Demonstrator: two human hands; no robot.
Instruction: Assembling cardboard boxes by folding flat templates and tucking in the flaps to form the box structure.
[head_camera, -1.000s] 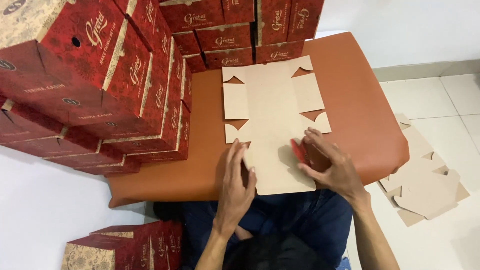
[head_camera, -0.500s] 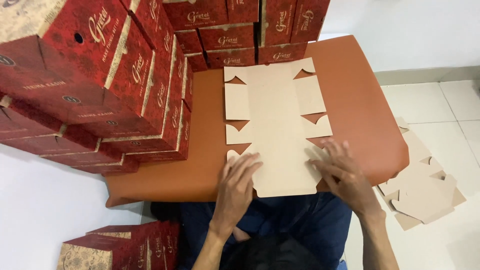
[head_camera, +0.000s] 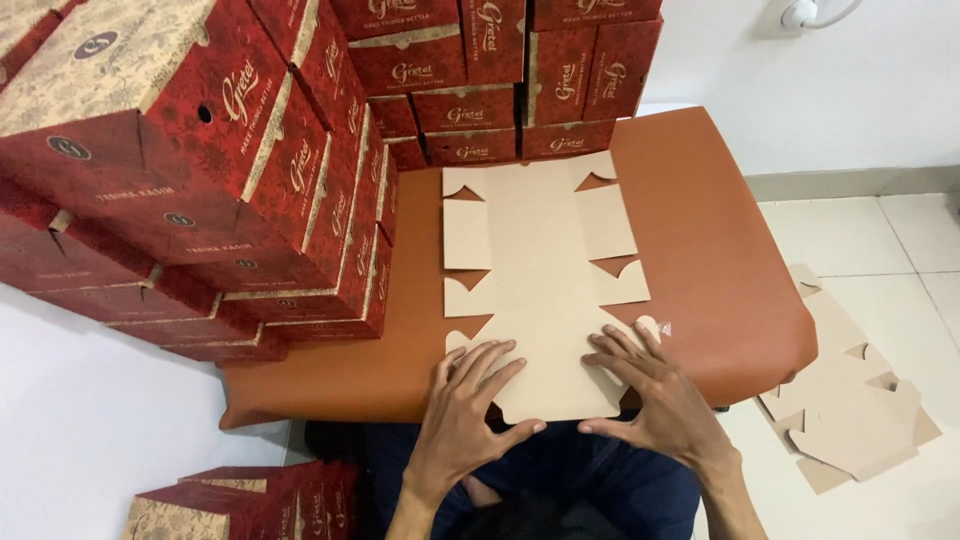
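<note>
Fingers (head_camera: 497, 372) of both hands spread flat on the cardboard blank's (head_camera: 540, 290) near edge, stacked boxes (head_camera: 250, 200) crowding left.

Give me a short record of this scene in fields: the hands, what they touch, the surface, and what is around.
left hand: left hand, flat with fingers spread on the near end of the cardboard blank
right hand: right hand, flat on the blank's near right part
blank: unfolded, plain brown side up
surface: brown table
left and back: stacked red boxes
floor, right: loose cardboard blanks
floor, near left: more red boxes
</note>
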